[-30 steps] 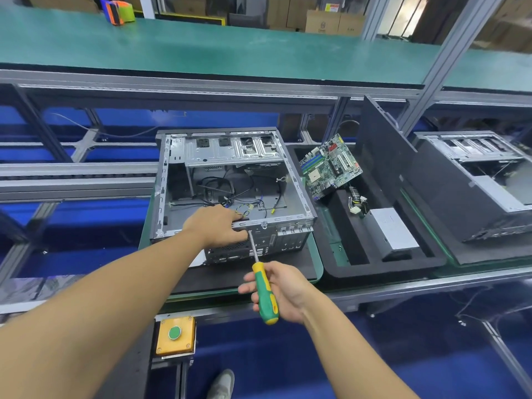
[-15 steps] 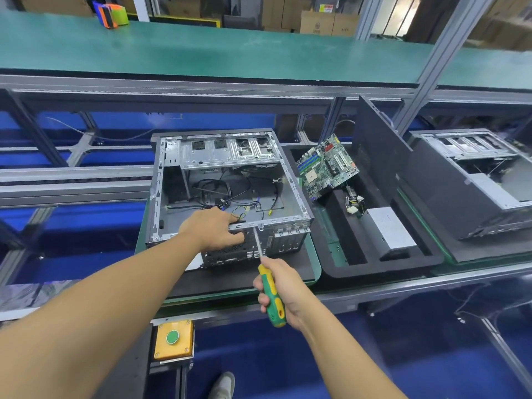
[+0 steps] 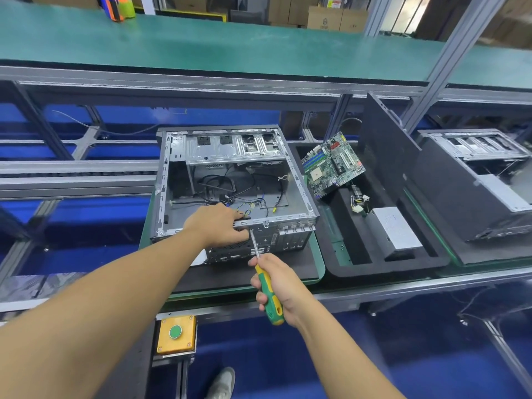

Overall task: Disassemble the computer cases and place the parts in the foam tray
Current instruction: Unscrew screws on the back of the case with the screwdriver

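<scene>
Head view, looking down at the assembly bench. We see the left hand [image 3: 218,224] laid over the near rim of the open computer case [image 3: 224,151], fingers curled over the rim into the interior and thumb against the rear panel, so that it grips the case. The right hand [image 3: 280,286] is closed round the green-and-yellow handle of a screwdriver [image 3: 269,296]. Its shaft slants up and to the left, and the tip meets the rear panel just below the rim, right beside the left thumb. The case lies on its side on a dark mat [image 3: 293,266] directly ahead of us, with loose cables [image 3: 221,188] on its floor. Just to its right sits the black foam tray [image 3: 383,266]. In the tray we note a motherboard [image 3: 332,164] leaning tilted at the far end, a small connector bundle [image 3: 358,203] nearer to us, and a grey power supply [image 3: 395,228] set in a slot. A dark side panel [image 3: 385,151] stands upright along the tray's right edge, and beyond it lies a second case [image 3: 475,180]. A yellow button box [image 3: 175,334] hangs below the bench edge.
</scene>
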A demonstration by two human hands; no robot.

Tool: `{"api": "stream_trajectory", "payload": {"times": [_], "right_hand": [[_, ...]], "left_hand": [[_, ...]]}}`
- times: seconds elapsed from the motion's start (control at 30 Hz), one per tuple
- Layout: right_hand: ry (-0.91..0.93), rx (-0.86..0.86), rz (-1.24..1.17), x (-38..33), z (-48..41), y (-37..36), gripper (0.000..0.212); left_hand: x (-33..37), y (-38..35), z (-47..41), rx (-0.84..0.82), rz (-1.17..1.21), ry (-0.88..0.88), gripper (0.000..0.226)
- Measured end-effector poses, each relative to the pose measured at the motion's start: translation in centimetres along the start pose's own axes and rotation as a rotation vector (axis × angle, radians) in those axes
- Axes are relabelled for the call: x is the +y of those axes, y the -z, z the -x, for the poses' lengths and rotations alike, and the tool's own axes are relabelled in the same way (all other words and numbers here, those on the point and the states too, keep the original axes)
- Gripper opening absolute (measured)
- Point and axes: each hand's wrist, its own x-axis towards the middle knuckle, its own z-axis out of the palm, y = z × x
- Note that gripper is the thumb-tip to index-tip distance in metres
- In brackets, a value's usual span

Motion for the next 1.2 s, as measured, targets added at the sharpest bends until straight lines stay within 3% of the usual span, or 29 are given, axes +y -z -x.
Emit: {"api": "stream_trajectory", "payload": {"times": [0.23, 0.4, 0.53, 0.67, 0.73, 0.9, 1.07, 1.2], "right_hand": [[-0.025, -0.004, -0.076, -0.2, -0.5, 0.3, 0.023], [-0.166, -0.204, -0.365, -0.4, -0.8, 0.6, 0.038], [-0.183, -0.211, -0.256, -0.6, -0.9, 0.8, 0.03], [-0.007, -0.032, -0.032, 0.4, -0.9, 0.9, 0.004], [0.016, 0.045, 0.021, 0.8, -1.0, 0.9, 0.011], [-0.036, 0.039, -0.02, 0.3, -1.0, 0.6, 0.017], [-0.204, -0.104, -0.167, -1.0, -0.3, 1.3, 0.028], [-0.087, -0.052, -0.061, -1.0, -0.1, 1.4, 0.013]], "left_hand": [[0.1, 0.0, -0.1, 0.009, -0.01, -0.005, 0.067], [0.1, 0.0, 0.0, 0.017, -0.022, -0.002, 0.062], [0.1, 0.1, 0.0, 0.017, -0.024, -0.007, 0.063], [0.2, 0.1, 0.0, 0.007, -0.018, 0.0, 0.063], [0.2, 0.2, 0.0, 0.0, -0.027, 0.0, 0.06], [0.2, 0.2, 0.1, 0.0, -0.006, 0.006, 0.058], [0.2, 0.4, 0.1, -0.004, -0.003, 0.009, 0.058], [0.3, 0.5, 0.2, -0.017, -0.006, 0.016, 0.056]]}}
